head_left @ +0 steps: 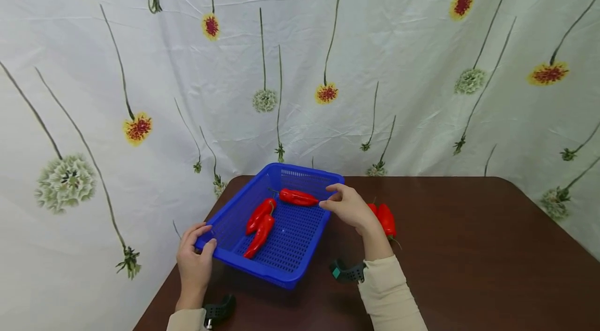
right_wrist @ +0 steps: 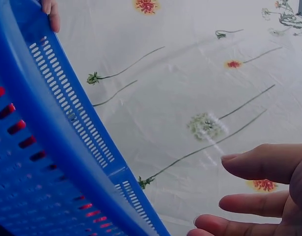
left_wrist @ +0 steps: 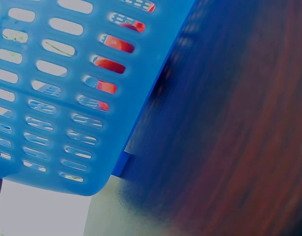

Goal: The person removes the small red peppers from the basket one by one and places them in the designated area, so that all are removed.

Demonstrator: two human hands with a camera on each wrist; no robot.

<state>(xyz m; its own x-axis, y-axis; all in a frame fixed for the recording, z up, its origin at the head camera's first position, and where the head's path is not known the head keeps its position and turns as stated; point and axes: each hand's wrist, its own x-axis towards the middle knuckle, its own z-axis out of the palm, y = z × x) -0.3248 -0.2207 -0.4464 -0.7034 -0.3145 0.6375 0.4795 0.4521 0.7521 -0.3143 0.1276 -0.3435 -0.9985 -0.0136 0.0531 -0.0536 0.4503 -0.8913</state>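
Note:
A blue plastic basket [head_left: 286,240] with slotted walls is at the near left of the table. Inside it are three long red peppers: one red pepper [head_left: 298,197] towards the far end, two others [head_left: 259,237] side by side on the left. My left hand [head_left: 194,258] grips the rim at the near left corner, thumb on the inner side. My right hand [head_left: 349,207] hovers by the right rim with thumb and fingers spread. In the right wrist view, the right hand [right_wrist: 268,196] shows a gap between its fingers and the basket wall, nothing held.
More red peppers [head_left: 386,220] lie on the dark brown table [head_left: 469,247] just right of my right hand, partly hidden by it. A white flower-print cloth [head_left: 412,60] hangs behind the table's far edge and along its left side.

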